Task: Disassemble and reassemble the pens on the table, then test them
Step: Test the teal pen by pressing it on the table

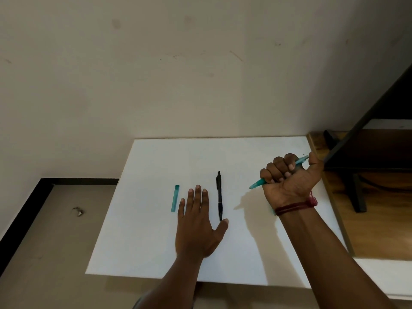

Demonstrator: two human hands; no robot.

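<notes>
My right hand (289,177) grips a teal pen (258,182) in a fist above the white table top (156,253), the pen's tip pointing left and down, its back end sticking out past my thumb. My left hand (196,221) lies flat on the table with straight fingers, holding nothing. A black pen (219,195) lies lengthwise just right of my left fingers, its lower tip near my thumb. A teal cap (175,198) lies on the table just left of my left hand.
The white table top stands against a beige wall (178,74). A dark shelf frame (367,139) and wooden surface (379,219) stand at the right edge. Beige floor (44,230) with a black skirting lies to the left. A red thread band circles my right wrist.
</notes>
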